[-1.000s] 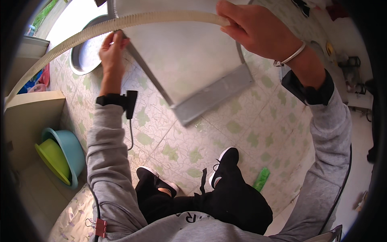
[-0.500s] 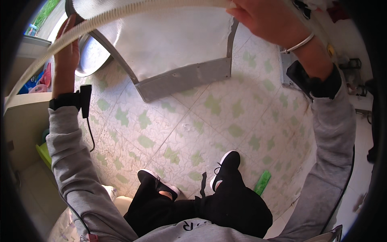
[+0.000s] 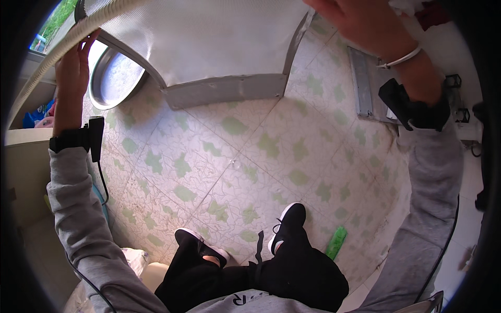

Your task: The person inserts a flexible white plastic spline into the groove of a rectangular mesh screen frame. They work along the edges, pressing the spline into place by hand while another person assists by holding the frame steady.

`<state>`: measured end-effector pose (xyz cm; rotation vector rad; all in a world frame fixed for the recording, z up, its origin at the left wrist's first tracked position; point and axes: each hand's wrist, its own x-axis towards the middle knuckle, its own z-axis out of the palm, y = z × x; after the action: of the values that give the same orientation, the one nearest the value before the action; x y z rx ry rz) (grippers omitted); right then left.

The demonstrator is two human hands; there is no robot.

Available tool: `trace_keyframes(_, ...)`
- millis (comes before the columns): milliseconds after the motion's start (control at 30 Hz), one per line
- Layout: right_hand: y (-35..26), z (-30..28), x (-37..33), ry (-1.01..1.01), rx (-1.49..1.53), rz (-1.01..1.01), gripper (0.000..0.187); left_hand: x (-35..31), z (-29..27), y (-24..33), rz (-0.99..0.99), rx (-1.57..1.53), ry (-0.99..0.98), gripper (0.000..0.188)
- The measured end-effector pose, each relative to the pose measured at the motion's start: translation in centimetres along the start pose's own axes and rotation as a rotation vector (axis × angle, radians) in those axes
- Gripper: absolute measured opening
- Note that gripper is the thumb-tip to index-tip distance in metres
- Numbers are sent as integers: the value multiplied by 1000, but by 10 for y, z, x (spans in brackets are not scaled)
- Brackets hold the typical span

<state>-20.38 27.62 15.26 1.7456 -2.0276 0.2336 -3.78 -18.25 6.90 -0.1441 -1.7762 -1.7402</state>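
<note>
A large mesh screen panel (image 3: 209, 41) in a grey frame is held up at the top of view, above the floor. My left hand (image 3: 73, 75) is at its left edge, fingers closed around the frame as far as they show. A pale ribbed hose (image 3: 68, 44) crosses in front of those fingers and runs out at the top. My right hand (image 3: 360, 26) is by the panel's upper right edge, fingers bent. Its fingertips are cut off by the top of the picture, so what they grip is hidden.
A round metal basin (image 3: 117, 78) stands on the patterned tile floor (image 3: 250, 172), left of the panel. A flat grey metal case (image 3: 362, 86) lies at the right wall. Near my right shoe is a green object (image 3: 336, 242). Plastic bags (image 3: 135, 258) sit at my lower left.
The panel has shifted up and slightly left in view, and the hose has risen with it. My left hand has moved a little left, my right hand a little right and up. More of the basin shows.
</note>
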Motion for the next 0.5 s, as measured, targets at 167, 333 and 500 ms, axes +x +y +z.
trace_keyframes(167,-18,1,16,-43,64,33,20,-16,15,16,550,1336,-171,39)
trace_keyframes(333,-5,9,27,131,72,-119,20,-17,25,12,325,785,-181,37)
trace_keyframes(500,12,-1,15,67,19,-52,20,-14,31,7,5,245,-39,33)
